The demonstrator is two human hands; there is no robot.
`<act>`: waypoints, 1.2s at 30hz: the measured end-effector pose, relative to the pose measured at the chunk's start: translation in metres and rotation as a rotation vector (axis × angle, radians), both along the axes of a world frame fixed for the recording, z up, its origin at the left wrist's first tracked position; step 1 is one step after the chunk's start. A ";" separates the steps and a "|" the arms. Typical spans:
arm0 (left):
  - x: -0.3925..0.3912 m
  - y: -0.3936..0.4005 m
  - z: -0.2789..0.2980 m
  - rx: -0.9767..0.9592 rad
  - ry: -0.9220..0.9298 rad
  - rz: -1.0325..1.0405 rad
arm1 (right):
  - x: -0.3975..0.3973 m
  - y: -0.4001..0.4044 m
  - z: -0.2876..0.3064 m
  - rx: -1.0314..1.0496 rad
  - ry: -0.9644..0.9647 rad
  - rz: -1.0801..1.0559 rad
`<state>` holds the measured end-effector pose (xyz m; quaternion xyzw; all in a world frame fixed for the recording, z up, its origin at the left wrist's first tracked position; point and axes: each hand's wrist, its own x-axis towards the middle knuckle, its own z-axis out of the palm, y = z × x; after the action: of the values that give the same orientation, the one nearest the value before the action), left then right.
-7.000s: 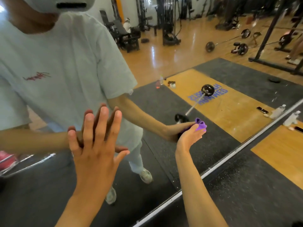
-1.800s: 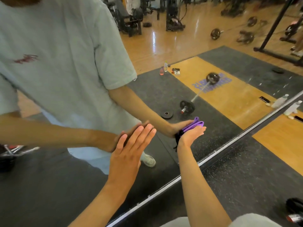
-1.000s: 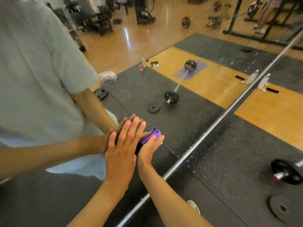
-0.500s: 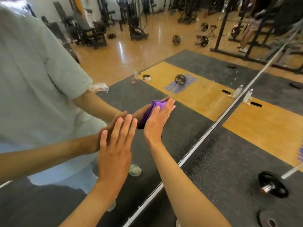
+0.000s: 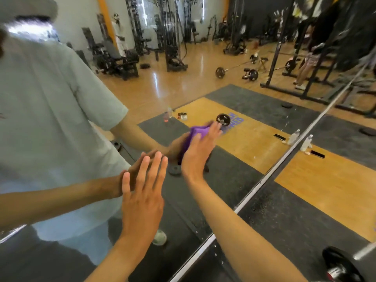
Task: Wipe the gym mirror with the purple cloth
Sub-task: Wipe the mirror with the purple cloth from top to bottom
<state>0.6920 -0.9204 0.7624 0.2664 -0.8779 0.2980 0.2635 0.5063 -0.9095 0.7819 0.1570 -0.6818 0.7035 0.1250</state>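
My right hand is flat against the gym mirror, fingers straight, pressing the purple cloth onto the glass. No clench there: the cloth is pinned under my palm and fingers, bunched, with its top edge peeking out above my knuckles. My left hand is spread open on the glass just beside and below it, holding nothing, bracing me. The cloth sits in the lower part of the mirror, above the metal bottom rail. Progress? Hard to call. I'd say I'm mid-wipe. The glass around my hands shows no obvious streaks, but I can't tell which patches are done. The stretch off to the right, above the spray bottles on the floor, probably remains.
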 end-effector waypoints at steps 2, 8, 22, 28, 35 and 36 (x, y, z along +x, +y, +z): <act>-0.011 0.001 0.002 0.022 0.011 -0.012 | 0.026 -0.002 0.004 0.064 0.164 0.066; -0.026 0.004 0.002 0.095 0.106 -0.052 | -0.035 0.017 0.022 0.169 0.547 0.136; -0.078 0.015 0.018 0.075 0.189 -0.040 | -0.192 0.042 0.100 0.028 0.177 -0.037; -0.086 0.014 0.026 0.065 0.180 -0.058 | -0.100 0.024 0.125 0.152 0.712 0.105; -0.105 0.013 0.051 0.089 0.209 -0.105 | -0.105 0.028 0.195 0.243 1.059 0.081; -0.109 0.013 0.055 0.087 0.215 -0.103 | -0.116 0.029 0.202 0.223 1.037 0.075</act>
<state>0.5830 -0.9079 0.8174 0.2625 -0.8692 0.2153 0.3595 0.3899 -0.8810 0.9834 0.5207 -0.5953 0.4607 0.4028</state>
